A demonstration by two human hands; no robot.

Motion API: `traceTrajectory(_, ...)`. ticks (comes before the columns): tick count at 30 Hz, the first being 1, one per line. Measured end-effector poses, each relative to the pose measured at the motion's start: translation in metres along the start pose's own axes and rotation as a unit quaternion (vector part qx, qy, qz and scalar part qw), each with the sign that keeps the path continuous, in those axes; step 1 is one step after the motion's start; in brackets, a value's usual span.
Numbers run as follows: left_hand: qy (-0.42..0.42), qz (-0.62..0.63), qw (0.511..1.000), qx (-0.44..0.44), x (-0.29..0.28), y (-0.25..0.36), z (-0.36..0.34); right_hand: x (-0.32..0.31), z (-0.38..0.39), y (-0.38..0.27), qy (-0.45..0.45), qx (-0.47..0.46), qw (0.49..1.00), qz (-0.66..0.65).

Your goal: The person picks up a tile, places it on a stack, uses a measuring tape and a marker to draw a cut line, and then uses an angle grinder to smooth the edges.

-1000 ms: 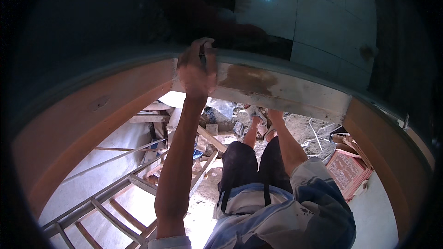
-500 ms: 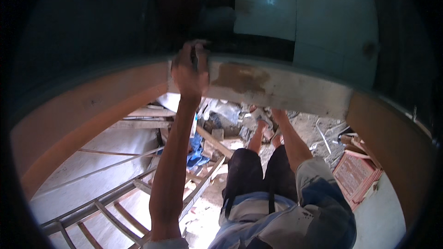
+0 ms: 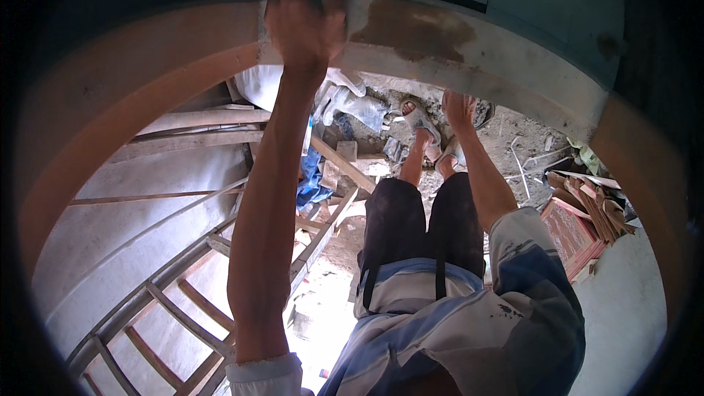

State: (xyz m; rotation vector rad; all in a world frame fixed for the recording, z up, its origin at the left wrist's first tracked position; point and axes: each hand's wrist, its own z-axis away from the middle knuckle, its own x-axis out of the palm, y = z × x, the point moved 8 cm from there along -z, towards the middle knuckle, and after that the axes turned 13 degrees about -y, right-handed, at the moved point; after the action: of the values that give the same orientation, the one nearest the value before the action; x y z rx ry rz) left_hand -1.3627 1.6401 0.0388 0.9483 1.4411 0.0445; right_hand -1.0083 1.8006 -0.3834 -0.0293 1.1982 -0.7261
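My left hand [image 3: 306, 18] is bent over a pale ledge [image 3: 513, 51] with a brown stain, its fingers wrapped over the far edge into the dark. A dark gap shows between thumb and fingers; whether anything small sits there is unclear. My right arm hangs down on the near side of the ledge. Just below the ledge's lower edge is my right hand [image 3: 458, 108], above the rubble and close to my sandalled feet [image 3: 422, 126]. Its fingers are too small and shadowed to make out. Next to it lies a dark rounded thing [image 3: 482, 112].
Orange-brown frame sides [image 3: 147, 66] curve away from the ledge. At lower left leans a wooden ladder [image 3: 183, 308] by a pale wall. Planks [image 3: 198, 125], blue cloth [image 3: 314, 180] and grey rubble [image 3: 506, 132] lie below. Reddish boards [image 3: 576, 227] are stacked at right. Pale tiles [image 3: 557, 0] show beyond the ledge.
The view has tilted down, so the ledge and my left hand sit higher in the picture. My left hand stays on the ledge. More of my right hand shows below it.
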Motion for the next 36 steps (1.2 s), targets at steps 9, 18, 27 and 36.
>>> traceTrajectory(9, -0.004, 0.048, 0.998, -0.052, -0.015, 0.008, 0.000, -0.027, -0.013, -0.044, 0.019, -0.026, 0.993, 0.111)
traceTrajectory(18, 0.000, -0.043, 0.999, -0.025, -0.011, 0.001, 0.001, 0.002, 0.006, -0.055, -0.187, -0.135, 0.973, 0.019)
traceTrajectory(27, -0.028, -0.028, 0.995, -0.091, -0.022, -0.009, 0.009, -0.260, 0.139, -0.161, -0.247, -0.145, 0.957, -0.053)
traceTrajectory(36, -0.056, -0.051, 0.986, -0.146, -0.041, -0.042, 0.026, -0.739, 0.352, -0.230, -0.104, 0.007, 0.988, -0.111)
